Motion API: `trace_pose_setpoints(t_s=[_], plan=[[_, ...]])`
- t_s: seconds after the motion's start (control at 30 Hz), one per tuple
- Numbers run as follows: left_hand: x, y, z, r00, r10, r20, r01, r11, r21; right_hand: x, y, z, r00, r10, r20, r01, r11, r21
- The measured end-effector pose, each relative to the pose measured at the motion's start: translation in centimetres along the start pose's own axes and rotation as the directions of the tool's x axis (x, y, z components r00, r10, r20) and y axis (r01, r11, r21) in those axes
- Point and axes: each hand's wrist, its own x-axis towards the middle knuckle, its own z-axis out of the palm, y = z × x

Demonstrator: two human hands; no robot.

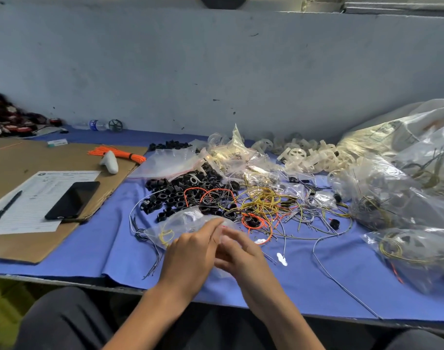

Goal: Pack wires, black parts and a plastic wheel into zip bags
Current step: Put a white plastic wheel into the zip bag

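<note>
A small clear zip bag (pixel 176 224) with yellow wire and white bits inside lies on the blue cloth near the front edge. My left hand (pixel 190 253) and my right hand (pixel 241 253) meet over its right end, fingers pinching the bag's mouth. Behind it spreads a heap of black ring parts (pixel 180 190). To their right lies a tangle of yellow, grey and orange wires (pixel 263 205). White plastic wheels (pixel 306 155) are piled at the back. Empty zip bags (pixel 170 162) lie behind the black parts.
Filled plastic bags (pixel 402 193) crowd the right side. On the left a cardboard sheet (pixel 19 248) carries a form, a pen (pixel 6 207), a phone (pixel 73 200), a white controller (pixel 110 161) and an orange wire bundle (pixel 119 153). A water bottle (pixel 94 125) lies by the wall.
</note>
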Motion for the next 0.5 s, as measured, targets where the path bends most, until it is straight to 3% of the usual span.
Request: trace_pose_setpoints(t_s=[0.07,0.2,0.33,0.4,0.5], plan=[[-0.1,-0.1,-0.1,1.0,0.005,-0.001,-0.005,1.0,0.014,0.6,0.4,1.0,0.988,0.049,0.144,-0.03,0.991,-0.132],[-0.9,-0.1,-0.7,0.999,0.029,0.021,-0.03,0.999,0.022,2.7,0.4,1.9,0.977,0.05,0.207,0.058,0.873,-0.485],[-2.4,-1.0,-1.9,0.999,-0.043,0.029,0.047,0.981,-0.187,2.5,-1.0,1.6,0.945,-0.026,0.325,0.225,0.774,-0.592],[-3.9,-1.3,-2.0,0.996,-0.066,0.064,0.081,0.959,-0.272,1.4,-0.5,0.4,0.948,-0.138,0.287,0.301,0.686,-0.662],[-6.1,-1.4,-0.8,0.989,-0.072,0.126,0.109,0.942,-0.318,-0.9,0.8,-1.4,0.946,-0.313,0.085,0.277,0.643,-0.714]])
